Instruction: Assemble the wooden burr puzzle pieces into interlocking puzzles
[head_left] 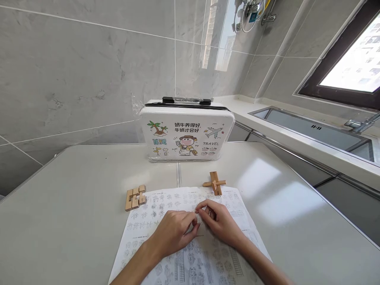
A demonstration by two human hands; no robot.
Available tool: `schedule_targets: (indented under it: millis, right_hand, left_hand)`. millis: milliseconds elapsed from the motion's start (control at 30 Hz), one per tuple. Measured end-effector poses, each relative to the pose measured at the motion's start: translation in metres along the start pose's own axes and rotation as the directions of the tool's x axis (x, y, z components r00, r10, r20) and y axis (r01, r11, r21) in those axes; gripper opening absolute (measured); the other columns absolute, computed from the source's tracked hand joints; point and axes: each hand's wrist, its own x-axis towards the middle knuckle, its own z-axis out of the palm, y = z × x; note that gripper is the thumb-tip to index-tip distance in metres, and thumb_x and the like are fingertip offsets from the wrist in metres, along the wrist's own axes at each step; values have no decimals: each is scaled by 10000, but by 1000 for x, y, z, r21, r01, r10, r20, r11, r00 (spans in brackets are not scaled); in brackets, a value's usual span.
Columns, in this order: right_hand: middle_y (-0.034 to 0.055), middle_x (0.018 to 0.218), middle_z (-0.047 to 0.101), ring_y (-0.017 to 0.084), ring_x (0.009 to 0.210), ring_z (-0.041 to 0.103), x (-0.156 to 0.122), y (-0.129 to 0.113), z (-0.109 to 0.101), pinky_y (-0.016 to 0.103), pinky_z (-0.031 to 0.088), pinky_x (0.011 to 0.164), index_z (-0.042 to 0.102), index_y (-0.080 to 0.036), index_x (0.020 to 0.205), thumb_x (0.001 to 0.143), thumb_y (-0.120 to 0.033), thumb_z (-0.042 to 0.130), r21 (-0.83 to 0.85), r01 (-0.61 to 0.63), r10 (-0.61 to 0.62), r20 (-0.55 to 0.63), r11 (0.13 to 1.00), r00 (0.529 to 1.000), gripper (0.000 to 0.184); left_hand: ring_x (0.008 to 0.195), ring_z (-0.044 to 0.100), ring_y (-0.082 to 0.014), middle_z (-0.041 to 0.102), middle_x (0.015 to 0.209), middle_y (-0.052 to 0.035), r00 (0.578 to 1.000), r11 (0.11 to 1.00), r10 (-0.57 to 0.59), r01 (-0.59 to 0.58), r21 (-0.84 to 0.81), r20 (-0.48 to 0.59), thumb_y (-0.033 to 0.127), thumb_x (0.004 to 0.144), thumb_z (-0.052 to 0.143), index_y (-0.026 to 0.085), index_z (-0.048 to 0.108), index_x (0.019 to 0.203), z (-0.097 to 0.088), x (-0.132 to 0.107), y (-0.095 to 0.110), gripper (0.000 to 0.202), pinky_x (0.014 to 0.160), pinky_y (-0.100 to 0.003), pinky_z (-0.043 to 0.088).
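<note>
The head camera looks forward and down from close above the left hand and right hand, across the table toward the wall.

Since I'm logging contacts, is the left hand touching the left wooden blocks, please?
Apart: the head view shows printed paper between the left hand and the left wooden blocks.

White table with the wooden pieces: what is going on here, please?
A person's bare left hand and right hand are close together over a white printed paper sheet; I see nothing held in either. A brown wooden cross-shaped assembly lies at the sheet's far edge, and brown wooden blocks at its far left corner. A white illustrated suitcase stands behind.
</note>
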Motion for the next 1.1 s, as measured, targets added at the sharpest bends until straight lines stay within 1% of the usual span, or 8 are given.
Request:
schedule_targets:
  millis: [100, 167, 333, 500, 633, 767, 900, 1100]
  right_hand:
    - [-45, 585, 531, 120, 523, 447, 2, 1, -3, 254, 352, 535, 700, -189, 980, 1030, -466, 596, 210, -83, 80, 20, 974, 997, 300]
    - [-43, 611, 556, 99, 481, 432, 3, 1, -6, 241, 346, 494, 682, -187, 976, 1015, -539, 618, 407, -159, 151, 51, 899, 987, 361]
    - [36, 963, 684, 59, 541, 474, 8, 3, -15, 171, 328, 411, 695, -183, 1111, 949, -525, 740, 805, -273, 262, 152, 526, 953, 380]
    - [34, 899, 674, 41, 516, 432, 14, 9, -17, 136, 385, 405, 695, -139, 1152, 968, -448, 757, 940, -287, 251, 237, 183, 938, 365]
    - [30, 869, 657, 47, 510, 426, 18, 15, -17, 133, 429, 414, 669, -137, 1154, 1025, -377, 696, 970, -243, 239, 229, 31, 944, 274]
    - [21, 858, 631, 49, 519, 434, 22, 20, -18, 126, 446, 434, 652, -150, 1101, 1036, -297, 679, 976, -217, 229, 212, -7, 950, 162]
    - [-6, 804, 604, 44, 515, 412, 23, 20, -17, 117, 430, 447, 635, -168, 965, 973, -243, 754, 984, -173, 252, 158, 38, 955, 142]
    - [-8, 731, 593, 65, 509, 416, 18, 4, -14, 168, 350, 426, 614, -181, 858, 938, -418, 771, 918, -169, 251, 79, 359, 965, 296]
  left_hand:
    - [560, 579, -147, 619, 672, 38, 1000, 1000, -4, 4, -2, 14, 171, 977, 546, 213, 554, 871, -1, 1, 0, 115, 548, -264, 354]
    - [555, 570, -145, 614, 668, 39, 1000, 1000, -9, 9, 0, 22, 179, 984, 543, 213, 558, 869, -1, 1, 1, 120, 546, -264, 355]
    - [543, 546, -139, 603, 662, 45, 1000, 1000, -16, 17, -5, 25, 183, 990, 537, 213, 553, 856, -1, 0, 2, 138, 539, -265, 354]
    - [545, 545, -140, 602, 663, 43, 999, 1000, -29, 29, -9, 40, 190, 993, 539, 212, 568, 868, -1, 0, 2, 130, 539, -263, 365]
    - [546, 551, -138, 606, 665, 42, 999, 1000, -25, 26, -11, 42, 182, 992, 538, 211, 578, 877, -2, 2, 2, 125, 542, -259, 369]
    - [541, 541, -134, 603, 663, 43, 999, 1000, -18, 19, -20, 36, 175, 991, 525, 208, 585, 876, -4, 2, 2, 134, 538, -256, 374]
    - [532, 528, -130, 597, 656, 46, 999, 1000, -20, 21, -20, 33, 174, 991, 520, 207, 598, 880, -4, 2, 3, 140, 533, -258, 379]
    - [498, 492, -114, 540, 593, 60, 996, 991, -84, 83, -100, -8, 232, 1010, 531, 211, 611, 854, -6, 4, 4, 177, 518, -241, 364]
